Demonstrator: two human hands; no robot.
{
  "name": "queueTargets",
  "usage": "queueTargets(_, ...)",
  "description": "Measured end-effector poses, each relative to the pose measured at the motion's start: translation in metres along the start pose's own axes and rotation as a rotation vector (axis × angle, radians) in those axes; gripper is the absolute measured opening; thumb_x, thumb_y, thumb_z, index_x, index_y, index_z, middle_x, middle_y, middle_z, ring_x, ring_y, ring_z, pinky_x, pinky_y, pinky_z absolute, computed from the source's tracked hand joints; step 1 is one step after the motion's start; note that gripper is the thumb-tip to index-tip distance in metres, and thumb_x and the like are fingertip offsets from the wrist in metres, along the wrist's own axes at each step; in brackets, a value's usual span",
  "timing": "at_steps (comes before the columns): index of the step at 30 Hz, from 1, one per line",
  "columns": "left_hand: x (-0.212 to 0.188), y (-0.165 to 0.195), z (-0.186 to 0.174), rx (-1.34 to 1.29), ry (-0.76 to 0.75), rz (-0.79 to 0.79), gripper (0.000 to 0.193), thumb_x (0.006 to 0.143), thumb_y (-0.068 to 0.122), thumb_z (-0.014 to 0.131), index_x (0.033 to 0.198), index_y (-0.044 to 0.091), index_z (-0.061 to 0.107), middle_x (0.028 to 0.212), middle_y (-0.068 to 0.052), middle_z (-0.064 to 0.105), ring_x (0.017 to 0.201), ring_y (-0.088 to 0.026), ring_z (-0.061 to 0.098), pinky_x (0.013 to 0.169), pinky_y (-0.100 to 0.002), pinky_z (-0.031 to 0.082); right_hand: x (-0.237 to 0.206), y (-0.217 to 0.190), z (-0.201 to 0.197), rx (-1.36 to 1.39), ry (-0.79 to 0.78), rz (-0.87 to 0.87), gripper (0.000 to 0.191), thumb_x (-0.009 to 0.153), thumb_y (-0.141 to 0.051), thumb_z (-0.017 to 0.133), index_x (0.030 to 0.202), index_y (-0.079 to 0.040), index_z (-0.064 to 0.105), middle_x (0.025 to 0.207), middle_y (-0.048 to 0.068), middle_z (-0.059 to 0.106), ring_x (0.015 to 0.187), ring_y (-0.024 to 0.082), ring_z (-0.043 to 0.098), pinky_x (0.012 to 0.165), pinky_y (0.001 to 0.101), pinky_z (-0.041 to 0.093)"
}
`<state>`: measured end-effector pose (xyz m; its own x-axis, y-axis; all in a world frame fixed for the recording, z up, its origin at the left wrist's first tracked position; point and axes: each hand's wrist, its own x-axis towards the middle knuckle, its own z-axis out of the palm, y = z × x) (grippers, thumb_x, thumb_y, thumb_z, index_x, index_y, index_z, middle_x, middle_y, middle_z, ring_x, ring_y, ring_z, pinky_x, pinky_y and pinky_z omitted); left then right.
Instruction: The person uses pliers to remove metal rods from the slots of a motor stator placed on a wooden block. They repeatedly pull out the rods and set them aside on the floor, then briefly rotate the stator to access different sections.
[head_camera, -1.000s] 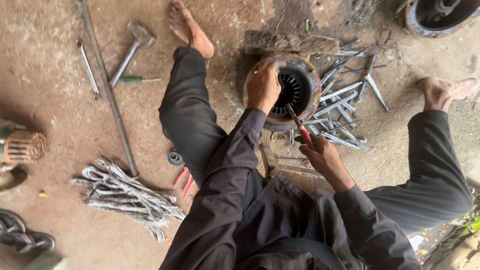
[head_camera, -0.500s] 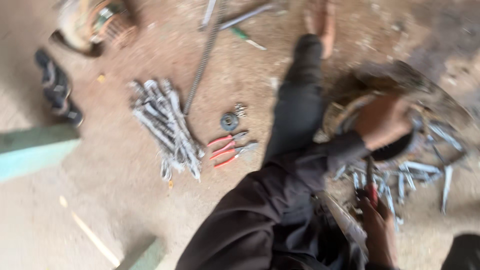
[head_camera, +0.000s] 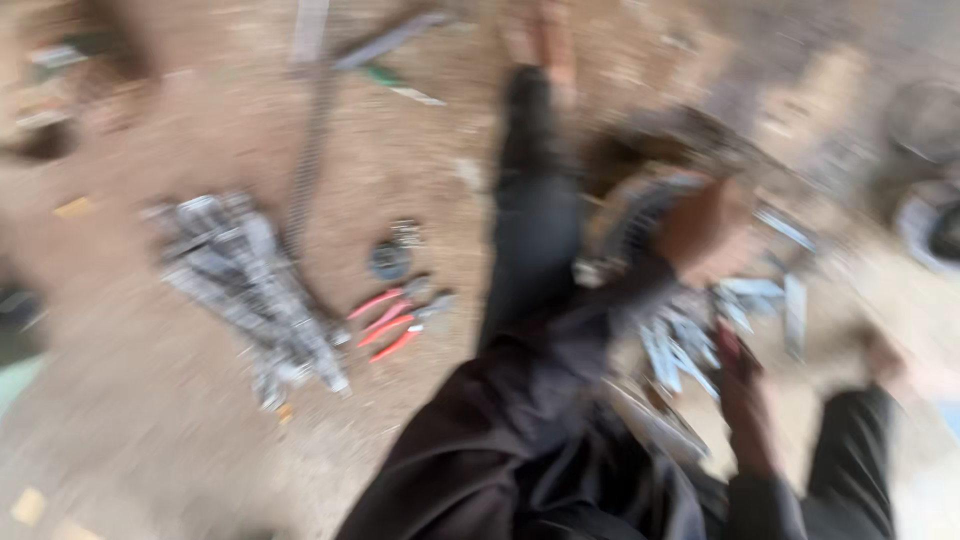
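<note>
Blur covers the whole frame, so only the coarse layout reads. Your left hand (head_camera: 705, 232) sits right of centre, laid on the rim of a round, dark metal part (head_camera: 640, 215) that rests on the dirt floor (head_camera: 150, 440) between your legs; whether the fingers are closed on it or just pressed flat cannot be told. Your right hand (head_camera: 745, 400) is lower, toward the lower right, wrapped around a red-handled tool (head_camera: 728, 345) that points up toward the round part. Loose pale metal pieces (head_camera: 690, 340) lie between the two hands. Left of your dark trouser leg (head_camera: 535, 230), near the centre, lie red-handled pliers (head_camera: 395, 320), with a small round piece (head_camera: 390, 260) just above them. Farther left lies a heap of grey wrenches (head_camera: 250, 290).
</note>
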<state>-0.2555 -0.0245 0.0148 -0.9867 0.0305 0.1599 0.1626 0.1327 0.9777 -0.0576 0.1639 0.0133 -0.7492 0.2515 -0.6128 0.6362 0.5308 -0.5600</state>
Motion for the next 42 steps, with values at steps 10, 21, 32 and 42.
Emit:
queueTargets(10,0.020,0.009,-0.036,-0.217,0.246,-0.079,0.024,0.109,0.024,0.058,0.128,0.013,0.069,0.128,-0.005,0.074,0.107,-0.014,0.072,0.092,-0.034,0.062,0.027,-0.072,0.006,-0.716,0.126,-0.273,0.071,0.081,-0.005,0.057,0.150,-0.020,0.054,0.153,0.012,0.048,0.124,0.037,0.055,0.100,0.0609,0.043)
queueTargets(21,0.021,0.006,-0.039,-0.300,0.221,-0.128,0.025,0.108,0.018,0.058,0.130,0.011,0.069,0.109,-0.004,0.077,0.086,-0.013,0.068,0.080,-0.031,0.061,0.050,-0.096,-0.007,-1.056,0.096,-0.397,0.048,0.098,-0.015,0.056,0.146,-0.021,0.057,0.132,0.012,0.060,0.109,0.033,0.060,0.090,0.0569,0.049)
queueTargets(32,0.022,0.009,-0.041,-0.346,0.248,-0.192,0.023,0.109,0.015,0.060,0.127,0.007,0.072,0.096,-0.007,0.076,0.071,-0.012,0.065,0.067,-0.029,0.056,0.115,-0.148,-0.041,-1.461,-0.315,-0.261,0.050,0.096,-0.036,0.061,0.145,-0.027,0.053,0.101,0.011,0.058,0.064,0.020,0.062,0.050,0.0351,0.054)
queueTargets(42,0.043,0.008,-0.067,-0.399,0.357,-0.046,0.019,0.109,0.014,0.059,0.125,0.009,0.068,0.119,-0.007,0.075,0.098,-0.012,0.074,0.083,-0.027,0.066,0.120,-0.147,-0.057,-1.528,-0.352,-0.487,0.056,0.099,-0.027,0.059,0.151,-0.011,0.048,0.109,0.016,0.069,0.037,0.005,0.048,0.024,0.0239,0.041)
